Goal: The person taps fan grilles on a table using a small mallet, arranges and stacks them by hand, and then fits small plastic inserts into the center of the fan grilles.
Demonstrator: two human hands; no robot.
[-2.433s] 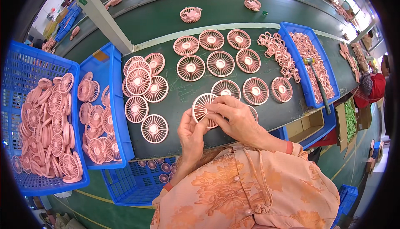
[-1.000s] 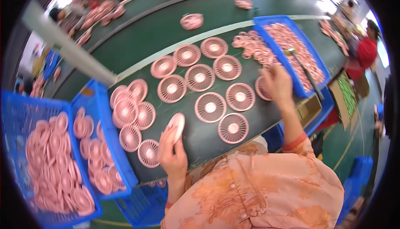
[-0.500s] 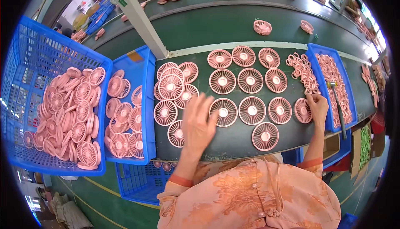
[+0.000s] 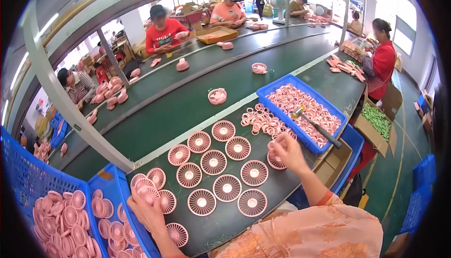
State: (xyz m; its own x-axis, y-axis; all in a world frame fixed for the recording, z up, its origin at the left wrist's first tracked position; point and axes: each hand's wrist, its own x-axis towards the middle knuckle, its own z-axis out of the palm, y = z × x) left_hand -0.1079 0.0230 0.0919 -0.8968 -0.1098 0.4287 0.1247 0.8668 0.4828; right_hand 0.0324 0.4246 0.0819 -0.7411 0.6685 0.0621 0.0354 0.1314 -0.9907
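My left hand (image 4: 149, 213) is at the left end of the bench, its fingers curled round the edge of a pink spoked fan grille (image 4: 149, 195) in an overlapping group. The palm hides part of that group. My right hand (image 4: 287, 152) is at the right, fingers bent together in a pinch; whatever lies between them is too small to make out. Partly behind it is a grille (image 4: 276, 161), beside a loose heap of pink rings (image 4: 266, 119). Between my hands, several round grilles (image 4: 227, 188) lie flat in rows, pale hubs up.
A blue tray (image 4: 339, 112) of pink rings has a hammer (image 4: 315, 126) lying across it. Blue crates (image 4: 109, 177) of grilles stand at the left. Beyond the bench runs a green conveyor (image 4: 178, 103) carrying pink parts. Co-workers sit across it; one in red (image 4: 384, 65) is at the right.
The view has swung to the right and up. My left hand has moved from the rows to the grilles at the left. My right hand has lifted off the rightmost grille.
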